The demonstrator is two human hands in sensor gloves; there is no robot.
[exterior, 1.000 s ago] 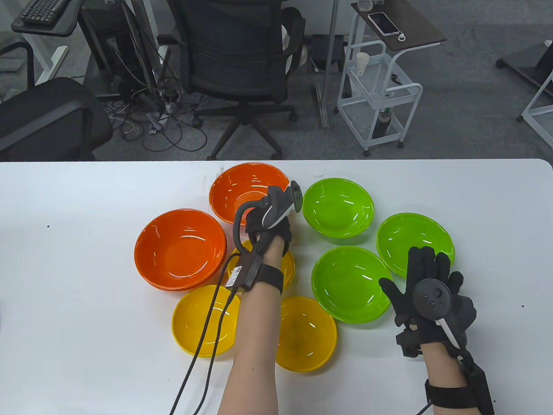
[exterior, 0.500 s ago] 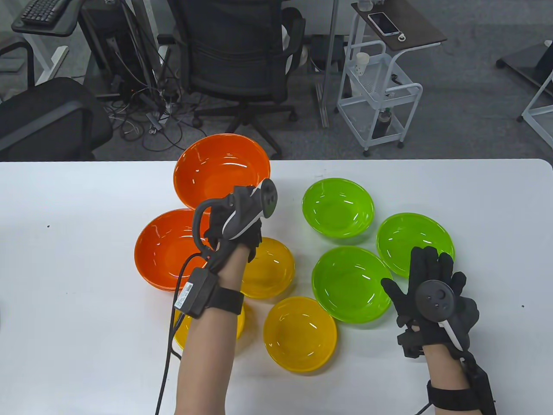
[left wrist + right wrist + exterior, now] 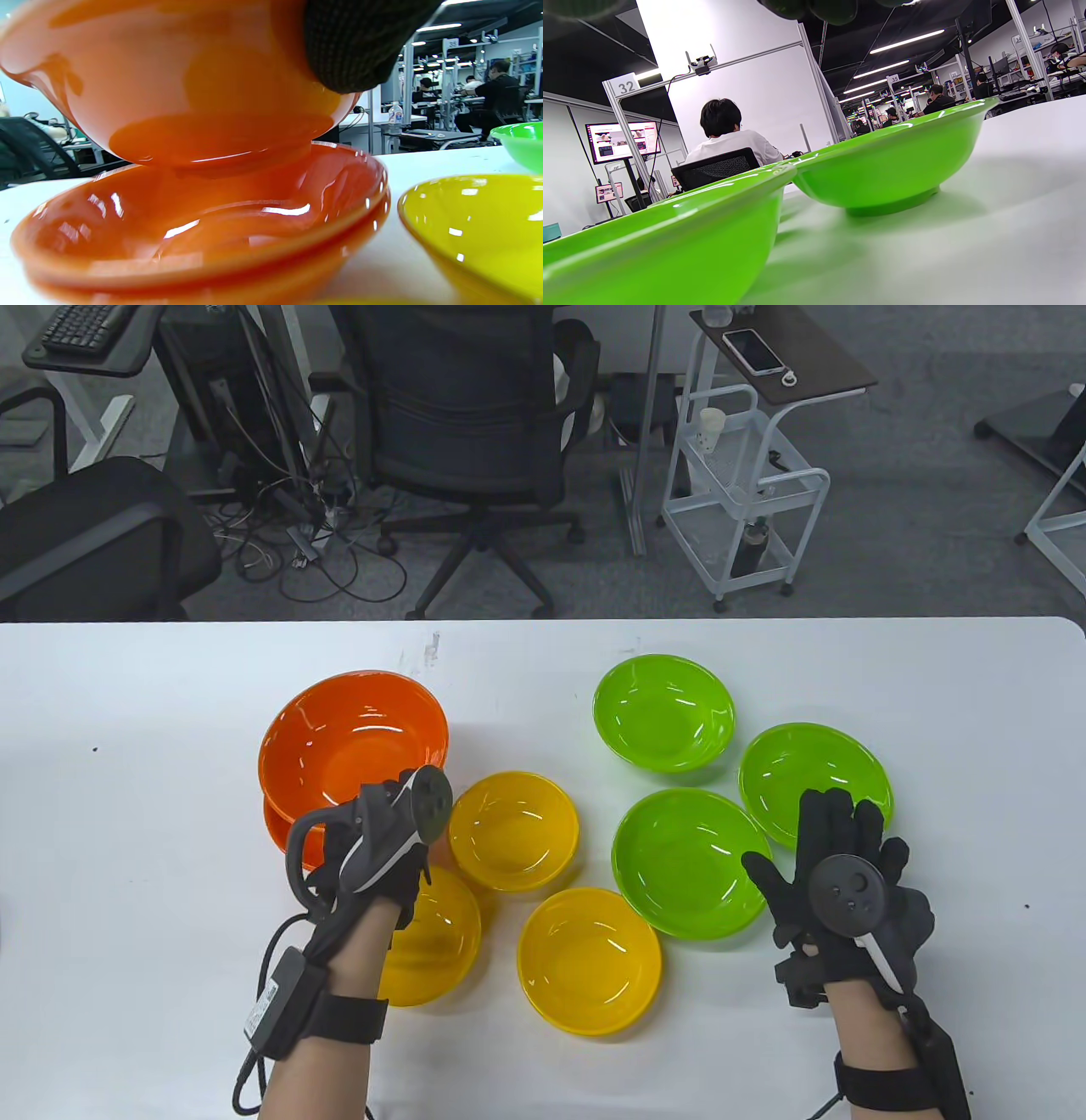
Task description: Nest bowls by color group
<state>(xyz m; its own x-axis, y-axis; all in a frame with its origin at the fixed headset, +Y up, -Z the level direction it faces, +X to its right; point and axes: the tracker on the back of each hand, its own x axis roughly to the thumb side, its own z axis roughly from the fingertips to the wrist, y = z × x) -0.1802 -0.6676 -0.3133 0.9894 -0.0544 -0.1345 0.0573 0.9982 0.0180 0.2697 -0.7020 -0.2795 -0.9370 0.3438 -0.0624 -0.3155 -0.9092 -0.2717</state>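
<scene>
Table view: the left hand [image 3: 373, 848] grips the near rim of an orange bowl [image 3: 356, 734], mouth up and slightly tilted, right over the orange stack [image 3: 280, 823] just beyond its fingers. A round bowl has no long axis to speak of. Orange looks nearly finished. The three yellow bowls [image 3: 513, 827] just right of that hand sit apart, un-nested. The three green bowls [image 3: 689, 861] are separate too; the right hand [image 3: 840, 874] lies flat with fingers spread between two of them, holding nothing.

Left wrist view: a gloved fingertip [image 3: 352, 51] presses the held bowl's wall; its base hangs inside the stack's mouth, not yet seated. The stack shows two rims, I'd say.

Right wrist view: two green bowls, upright, rims close; whether they touch I can't tell.
</scene>
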